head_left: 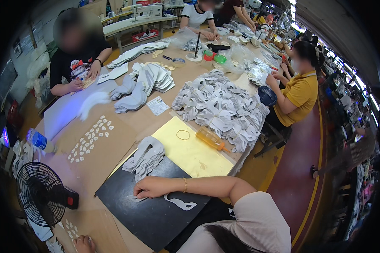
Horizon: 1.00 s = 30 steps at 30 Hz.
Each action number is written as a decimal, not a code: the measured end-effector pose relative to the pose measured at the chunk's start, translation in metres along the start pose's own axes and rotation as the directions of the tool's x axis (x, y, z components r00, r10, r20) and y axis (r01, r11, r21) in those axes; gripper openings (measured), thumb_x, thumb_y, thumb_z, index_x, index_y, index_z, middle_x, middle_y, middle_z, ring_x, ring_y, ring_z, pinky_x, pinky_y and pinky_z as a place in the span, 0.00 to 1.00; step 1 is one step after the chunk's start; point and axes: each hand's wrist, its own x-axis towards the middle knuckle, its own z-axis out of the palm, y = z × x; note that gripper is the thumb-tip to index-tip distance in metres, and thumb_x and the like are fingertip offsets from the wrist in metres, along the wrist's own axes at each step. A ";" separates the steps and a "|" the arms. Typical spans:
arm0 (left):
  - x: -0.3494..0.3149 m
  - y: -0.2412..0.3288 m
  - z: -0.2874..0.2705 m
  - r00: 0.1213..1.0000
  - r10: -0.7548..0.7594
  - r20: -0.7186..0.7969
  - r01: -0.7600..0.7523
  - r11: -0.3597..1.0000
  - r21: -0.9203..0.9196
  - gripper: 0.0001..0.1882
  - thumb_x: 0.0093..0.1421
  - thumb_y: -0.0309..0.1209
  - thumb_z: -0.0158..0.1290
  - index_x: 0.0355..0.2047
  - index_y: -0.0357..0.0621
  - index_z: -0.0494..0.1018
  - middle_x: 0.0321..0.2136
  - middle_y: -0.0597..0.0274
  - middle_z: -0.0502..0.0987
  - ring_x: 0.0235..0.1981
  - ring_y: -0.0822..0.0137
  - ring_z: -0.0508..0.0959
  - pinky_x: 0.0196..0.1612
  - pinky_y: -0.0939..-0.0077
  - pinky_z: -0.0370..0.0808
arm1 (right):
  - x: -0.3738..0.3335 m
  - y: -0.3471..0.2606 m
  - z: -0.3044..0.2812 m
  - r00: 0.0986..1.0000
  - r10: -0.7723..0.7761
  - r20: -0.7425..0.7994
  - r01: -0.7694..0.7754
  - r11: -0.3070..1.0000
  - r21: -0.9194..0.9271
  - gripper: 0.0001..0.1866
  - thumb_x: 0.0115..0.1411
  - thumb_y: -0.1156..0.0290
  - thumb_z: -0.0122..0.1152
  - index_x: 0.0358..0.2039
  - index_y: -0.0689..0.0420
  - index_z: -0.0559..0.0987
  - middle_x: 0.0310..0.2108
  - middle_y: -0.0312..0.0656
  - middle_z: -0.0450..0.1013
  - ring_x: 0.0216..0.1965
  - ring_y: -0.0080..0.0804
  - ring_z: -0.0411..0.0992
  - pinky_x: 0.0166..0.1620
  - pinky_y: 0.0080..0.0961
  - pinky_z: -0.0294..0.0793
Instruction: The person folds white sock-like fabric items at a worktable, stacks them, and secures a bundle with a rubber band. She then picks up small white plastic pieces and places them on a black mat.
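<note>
My right hand [154, 187], with a thin bracelet at the wrist, reaches over a black mat [154, 223]. Its fingers are closed on a white curved cut piece, whose edge [133, 198] shows beside the fingertips. More white material, a strip with a slot near its end [181, 203], lies on the mat right of the hand; whether both parts are joined is hidden. Just beyond stands a stack of similar curved pieces [145, 156]. At the lower edge my left hand [84, 244] is partly cut off, its fingers bunched near small white oval pieces [71, 227].
A black fan [42, 194] stands at left. Beyond the mat lie a yellow sheet [185, 147], an amber squeeze bottle [212, 138] and a large heap of white pieces [223, 105]. Several people work around the table, including one in yellow [302, 97] at right.
</note>
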 end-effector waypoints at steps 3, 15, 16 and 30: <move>0.002 0.001 -0.005 1.000 0.032 0.000 -0.032 0.999 0.004 0.12 0.61 0.33 0.52 0.37 0.35 0.78 0.34 0.43 0.77 0.37 0.44 0.76 0.43 0.54 0.73 | -0.001 -0.001 0.000 1.000 0.007 -0.005 -0.007 1.000 0.004 0.10 0.62 0.68 0.57 0.39 0.62 0.78 0.27 0.40 0.77 0.21 0.26 0.76 0.29 0.25 0.71; -0.003 -0.017 0.000 0.866 -0.488 0.111 0.470 0.716 -0.516 0.16 0.64 0.38 0.54 0.42 0.34 0.76 0.39 0.47 0.77 0.43 0.55 0.75 0.49 0.65 0.70 | -0.002 0.003 -0.001 0.999 0.051 -0.005 -0.051 0.997 0.061 0.09 0.62 0.69 0.57 0.39 0.61 0.78 0.26 0.39 0.76 0.21 0.25 0.74 0.28 0.24 0.71; 0.003 -0.002 -0.013 0.804 -0.574 0.154 0.554 0.630 -0.543 0.16 0.64 0.38 0.54 0.42 0.35 0.76 0.39 0.48 0.77 0.44 0.56 0.75 0.50 0.66 0.70 | -0.002 0.003 -0.001 0.999 0.053 -0.008 -0.052 0.996 0.073 0.09 0.62 0.69 0.57 0.39 0.61 0.78 0.26 0.38 0.76 0.21 0.25 0.74 0.27 0.24 0.71; 0.126 0.240 -0.014 0.971 -0.106 -0.213 0.004 0.904 -0.427 0.09 0.61 0.28 0.49 0.32 0.35 0.77 0.34 0.50 0.74 0.39 0.51 0.72 0.45 0.57 0.67 | -0.047 -0.019 0.005 0.957 -0.276 0.085 0.284 0.953 -0.101 0.08 0.58 0.71 0.59 0.35 0.61 0.78 0.34 0.44 0.75 0.32 0.40 0.75 0.36 0.34 0.73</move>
